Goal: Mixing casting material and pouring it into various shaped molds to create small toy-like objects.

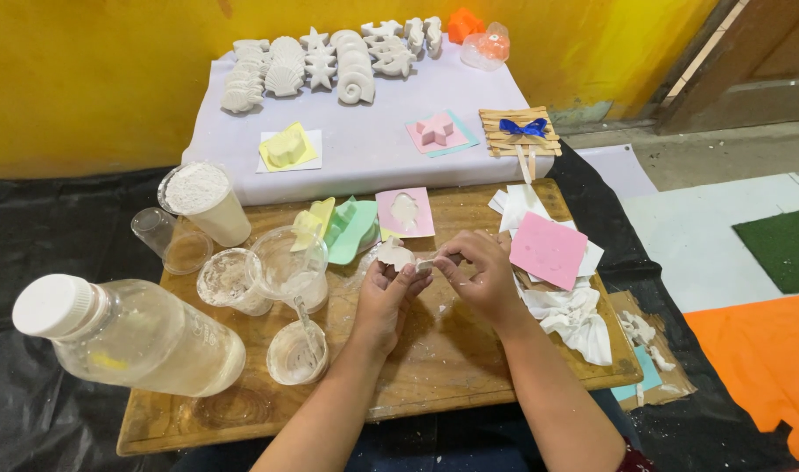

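Both hands meet over desk (452, 350) centre: left hand (384, 297) holds plaster piece (396, 254), right hand (478, 275) touching it from the right. Bottle (128, 335) lies at desk's left edge; cups (264, 280) btwn bottle & hands. Paper stack (548, 253) right of hands. Plaster casts (330, 57) on cloth-covered stand (364, 144) behind desk.
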